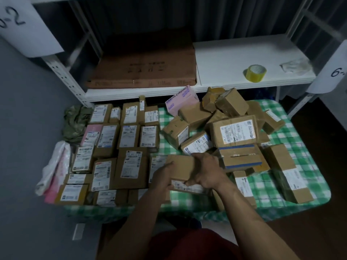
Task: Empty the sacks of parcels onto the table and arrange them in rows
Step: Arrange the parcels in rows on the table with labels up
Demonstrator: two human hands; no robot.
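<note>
A low table with a green checked cloth (309,194) carries many cardboard parcels. On its left half, several labelled parcels (129,136) lie flat in rows. On the right half a loose heap of brown parcels (236,132) is piled up, with a pink box (181,100) leaning at its back. At the front middle both hands hold one brown parcel (183,167) tilted, its label side facing me. My left hand (162,178) grips its left end. My right hand (205,171) grips its right end from above.
A crumpled green sack (75,121) lies at the table's back left, and a white and pink bag (54,171) hangs off the left edge. Behind stands a white shelf (234,59) with a flat brown carton (144,70) and a yellow tape roll (255,73). Grey floor lies to the left.
</note>
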